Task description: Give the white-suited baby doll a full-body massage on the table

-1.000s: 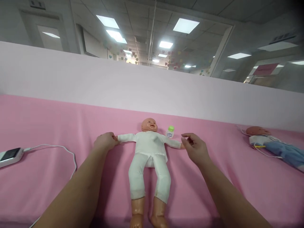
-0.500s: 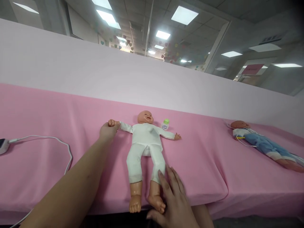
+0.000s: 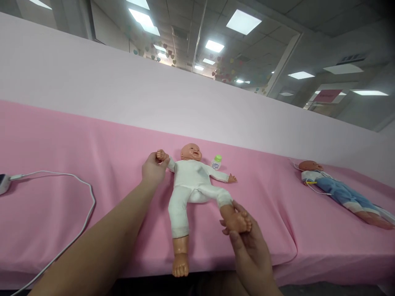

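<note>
A baby doll point(image 3: 191, 174) in white clothes lies on its back on a pink sheet, its head away from me. My left hand point(image 3: 154, 169) is closed around the doll's hand on the left side, beside its head. Lower right, my right hand point(image 3: 251, 242) grips the doll's foot point(image 3: 236, 221), with that leg lifted and swung outward, its knee bent. The other leg point(image 3: 180, 242) lies straight toward me, its foot at the sheet's front edge. Near the doll's far arm stands a small clear bottle point(image 3: 217, 163) with a green cap.
A second doll point(image 3: 342, 191) in blue and white clothes lies at the right, with thin tubing on it. On the left, a white cable point(image 3: 91, 197) runs from a white device point(image 3: 4, 183) across the pink sheet point(image 3: 123, 148). A low white wall point(image 3: 108, 90) with glass above stands behind.
My right hand has taken hold of the doll's foot and moved the leg up and to the right. My left hand has brought the doll's hand closer to its head.
</note>
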Motion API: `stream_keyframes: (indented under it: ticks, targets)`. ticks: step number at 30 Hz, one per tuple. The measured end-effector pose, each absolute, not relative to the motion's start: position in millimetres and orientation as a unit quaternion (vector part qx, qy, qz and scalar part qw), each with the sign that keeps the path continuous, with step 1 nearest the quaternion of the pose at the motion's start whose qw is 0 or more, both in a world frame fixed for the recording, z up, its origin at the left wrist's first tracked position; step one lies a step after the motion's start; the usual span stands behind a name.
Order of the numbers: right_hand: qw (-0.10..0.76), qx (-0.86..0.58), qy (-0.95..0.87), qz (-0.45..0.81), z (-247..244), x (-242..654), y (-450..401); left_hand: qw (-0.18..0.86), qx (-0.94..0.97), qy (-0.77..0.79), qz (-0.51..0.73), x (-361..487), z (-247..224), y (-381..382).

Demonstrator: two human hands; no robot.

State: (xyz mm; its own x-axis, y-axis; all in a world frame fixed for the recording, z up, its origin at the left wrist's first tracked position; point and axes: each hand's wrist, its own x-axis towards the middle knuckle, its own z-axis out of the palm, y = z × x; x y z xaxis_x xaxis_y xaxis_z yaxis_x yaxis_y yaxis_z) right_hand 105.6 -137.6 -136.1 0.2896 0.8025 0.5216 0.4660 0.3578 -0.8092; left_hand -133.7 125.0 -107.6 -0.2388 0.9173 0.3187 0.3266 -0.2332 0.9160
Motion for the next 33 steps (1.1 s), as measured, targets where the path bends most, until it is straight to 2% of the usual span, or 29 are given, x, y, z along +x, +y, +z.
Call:
stream_keyframes:
  ticks: [3,8,15,21,26,30,33]
  targets:
    - [0.618,-0.513,-0.561,0.199,-113.1,102.7,-110.9,0.173,0.65,0.533,0.513,-124.1,-104.2,115.6]
    - [0.58,-0.509,-0.603,0.202,-86.4,101.2,-52.4,0.05,0.81,0.431,0.394,-113.1,-104.4,108.3]
    - [0.523,-0.567,-0.587,0.244,-83.6,93.8,8.6,0.051,0.879,0.365,0.303,-108.2,-112.2,112.9]
    - [0.557,-0.539,-0.564,0.283,-90.2,97.7,11.6,0.06,0.874,0.357,0.324,-108.0,-114.7,112.4]
    - [0.561,-0.535,-0.593,0.217,-90.1,109.0,-39.8,0.15,0.804,0.415,0.4,-116.7,-117.3,116.6]
    - [0.555,-0.516,-0.617,0.212,-113.1,116.4,-104.0,0.292,0.616,0.518,0.517,-138.8,-124.9,139.1]
    - [0.509,-0.514,-0.653,0.226,-139.8,123.5,-142.0,0.381,0.471,0.546,0.579,-153.3,-131.6,155.4]
